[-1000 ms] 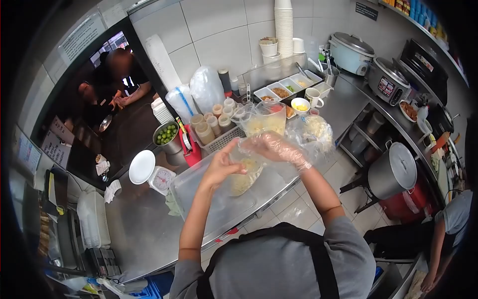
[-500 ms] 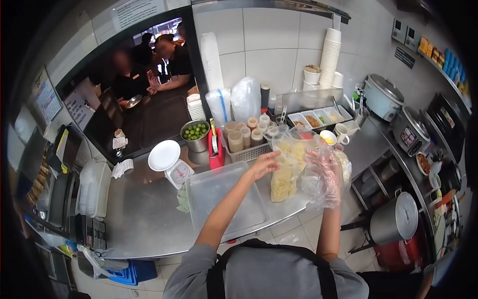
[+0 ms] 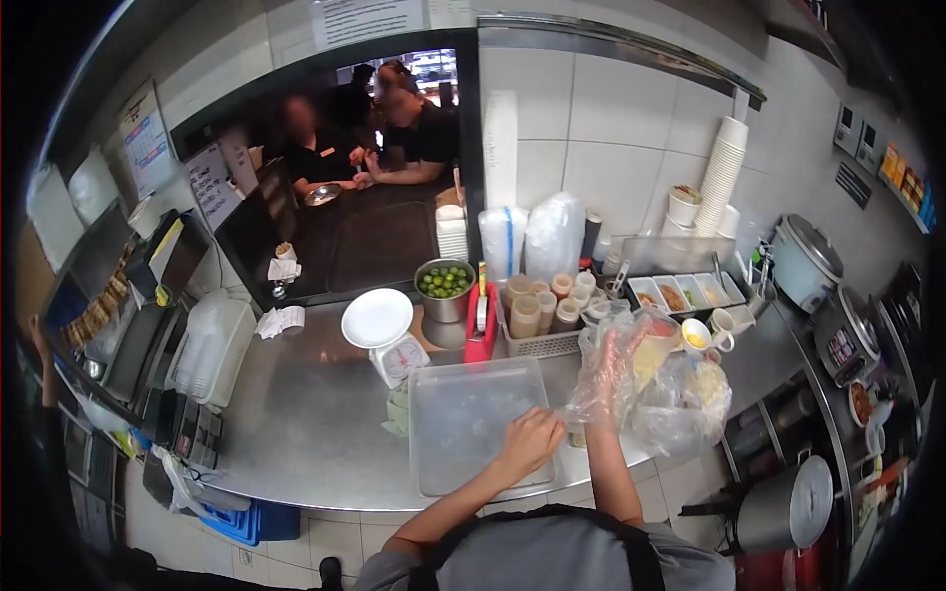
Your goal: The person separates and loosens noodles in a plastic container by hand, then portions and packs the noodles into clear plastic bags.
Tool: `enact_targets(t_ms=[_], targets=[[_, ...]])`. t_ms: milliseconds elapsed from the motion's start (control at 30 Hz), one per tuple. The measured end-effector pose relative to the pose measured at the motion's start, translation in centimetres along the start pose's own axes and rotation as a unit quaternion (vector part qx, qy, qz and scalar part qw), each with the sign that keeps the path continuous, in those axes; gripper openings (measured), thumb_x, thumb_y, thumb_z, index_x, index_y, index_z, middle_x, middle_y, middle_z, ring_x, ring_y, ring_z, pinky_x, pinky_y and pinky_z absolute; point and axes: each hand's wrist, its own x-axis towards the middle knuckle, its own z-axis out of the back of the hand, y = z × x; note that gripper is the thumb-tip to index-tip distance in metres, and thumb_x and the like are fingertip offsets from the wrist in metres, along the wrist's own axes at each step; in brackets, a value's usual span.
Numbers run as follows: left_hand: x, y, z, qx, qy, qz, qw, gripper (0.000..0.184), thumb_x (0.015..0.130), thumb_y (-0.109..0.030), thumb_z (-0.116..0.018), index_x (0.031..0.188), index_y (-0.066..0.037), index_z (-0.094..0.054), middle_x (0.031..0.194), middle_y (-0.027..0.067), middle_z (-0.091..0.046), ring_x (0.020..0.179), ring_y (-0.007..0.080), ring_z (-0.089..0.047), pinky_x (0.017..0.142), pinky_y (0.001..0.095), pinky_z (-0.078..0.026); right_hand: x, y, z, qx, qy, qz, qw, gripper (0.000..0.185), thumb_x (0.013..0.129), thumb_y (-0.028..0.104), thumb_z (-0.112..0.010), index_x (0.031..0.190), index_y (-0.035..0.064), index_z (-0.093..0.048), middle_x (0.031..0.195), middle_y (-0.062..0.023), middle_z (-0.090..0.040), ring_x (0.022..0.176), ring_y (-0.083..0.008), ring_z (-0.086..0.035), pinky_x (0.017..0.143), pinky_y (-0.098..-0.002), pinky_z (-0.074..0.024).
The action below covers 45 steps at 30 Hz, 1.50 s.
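My right hand (image 3: 613, 366) is inside a loose clear plastic glove (image 3: 591, 389), its fingers stretched out over the bags at the counter's front edge. Low beside it, my left hand (image 3: 535, 439) has its fingers closed at the glove's cuff, pinching the plastic. Behind the gloved hand, a clear bag of yellowish noodles (image 3: 650, 357) is partly hidden. Another clear bag (image 3: 680, 419) with pale contents lies to the right. A translucent plastic tray (image 3: 473, 419) rests on the counter under and left of my left hand.
A kitchen scale (image 3: 399, 362) with a white plate, a pot of green limes (image 3: 443, 295) and a basket of sauce cups (image 3: 547, 343) line the counter. Ingredient trays (image 3: 690, 293) and mugs (image 3: 722, 322) stand farther right. People (image 3: 419, 148) are beyond the serving window.
My left hand has come down and closed on the glove's cuff. My right hand has moved left across the noodle bag, and the camera view has shifted left.
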Motion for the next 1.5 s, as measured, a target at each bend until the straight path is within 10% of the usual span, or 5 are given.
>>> enact_targets(t_ms=[167,633,967,1167,1500], targets=[[-1.7,1.8,-2.6,0.086,-0.009,-0.243,0.966,0.019,0.082,-0.025,-0.06,0.078,-0.007,-0.062,0.082,0.0085,-0.062,0.082,0.0252,-0.059,0.069,0.0375,-0.048,1.5,2.3,-0.4,0.029,0.038,0.09,0.995,0.076,0.09,0.057,-0.038,0.147,0.0252,0.0,0.153,-0.0098,-0.001,0.138,-0.0321,-0.014,0.111,-0.0486,-0.0089],[-15.7,27.7,4.4,0.133,-0.191,0.244,0.941,0.013,0.07,-0.007,-0.063,0.083,-0.007,-0.063,0.088,0.0124,-0.063,0.087,0.0307,-0.06,0.075,0.0455,-0.048,-0.6,8.5,11.2,-0.121,-0.113,0.136,0.977,0.081,0.087,0.054,-0.047,0.147,0.0163,-0.007,0.149,-0.0149,-0.017,0.135,-0.0345,-0.025,0.107,-0.0525,-0.0158],[-2.7,22.2,17.9,0.246,0.254,0.234,0.906,0.075,0.068,-0.04,-0.074,0.129,-0.011,-0.043,0.119,0.0176,-0.056,0.108,0.0353,-0.055,0.088,0.0457,-0.044,-3.2,9.6,13.2,-0.146,-0.147,0.159,0.965,0.084,0.085,0.057,-0.049,0.147,0.0213,-0.004,0.149,-0.0135,-0.021,0.132,-0.038,-0.03,0.106,-0.0551,-0.0168],[27.8,18.8,18.3,0.094,-0.106,-0.189,0.972,0.023,0.082,-0.016,-0.058,0.099,-0.003,-0.064,0.09,0.0207,-0.063,0.084,0.038,-0.06,0.075,0.0442,-0.048,-5.4,12.2,14.3,-0.12,-0.226,0.185,0.949,0.073,0.091,0.049,-0.045,0.147,0.0246,-0.004,0.148,-0.0078,-0.026,0.13,-0.0366,-0.033,0.107,-0.0526,-0.0179],[38.3,26.0,3.8,0.157,-0.277,0.106,0.942,0.026,0.089,-0.029,-0.051,0.089,-0.007,-0.065,0.095,0.0138,-0.064,0.099,0.0294,-0.058,0.078,0.0499,-0.046,-11.6,16.9,20.3,-0.107,-0.352,0.242,0.898,0.076,0.089,0.05,-0.048,0.146,0.0209,-0.008,0.147,-0.0069,-0.025,0.128,-0.0334,-0.036,0.106,-0.0506,-0.0218]])
